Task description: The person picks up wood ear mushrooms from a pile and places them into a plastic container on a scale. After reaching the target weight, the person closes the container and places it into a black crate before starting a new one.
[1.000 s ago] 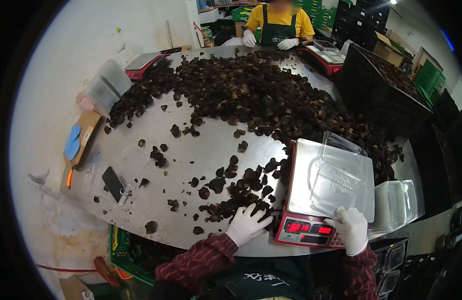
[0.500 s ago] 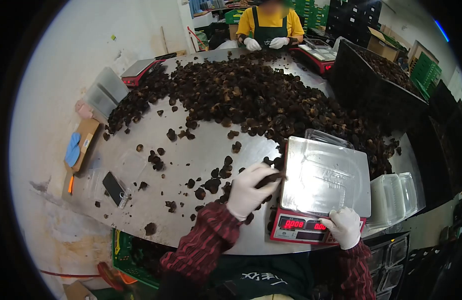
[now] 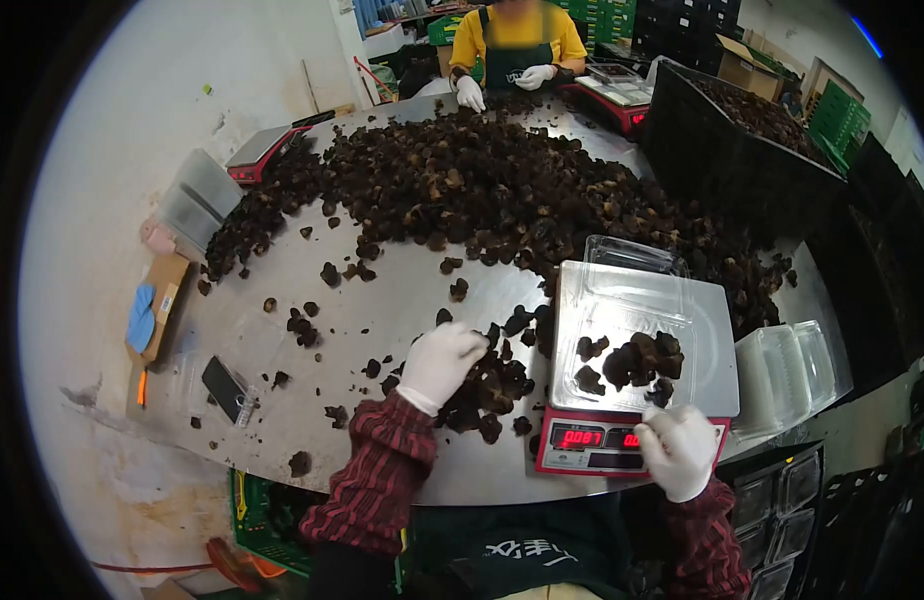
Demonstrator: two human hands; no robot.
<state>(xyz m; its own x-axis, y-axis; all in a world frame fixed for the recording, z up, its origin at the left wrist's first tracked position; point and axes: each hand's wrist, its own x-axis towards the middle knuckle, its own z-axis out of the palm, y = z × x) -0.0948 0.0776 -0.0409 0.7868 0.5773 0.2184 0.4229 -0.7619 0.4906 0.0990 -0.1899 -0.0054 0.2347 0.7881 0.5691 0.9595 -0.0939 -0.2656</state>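
Note:
My left hand (image 3: 440,366), in a white glove, is closed over loose dark pieces (image 3: 492,390) on the metal table (image 3: 382,290); what its fingers hold, if anything, is hidden. A red scale (image 3: 632,350) with a steel plate stands to the right, its red display lit. Several dark pieces (image 3: 642,358) rest on a clear tray on the plate. My right hand (image 3: 678,452), also gloved, is at the scale's front edge with curled fingers, just below one dark piece (image 3: 660,391); what is between its fingertips cannot be made out.
A big heap of dark pieces (image 3: 482,180) spans the table. Clear containers (image 3: 772,375) stand right of the scale. A phone (image 3: 225,388) lies at left. A black crate (image 3: 742,150) stands at back right. Across the table is a person (image 3: 517,50) in yellow.
Dark pieces now lie on the scale, and its display has changed. My left hand has moved left, away from the scale. More pieces are gathered beside it.

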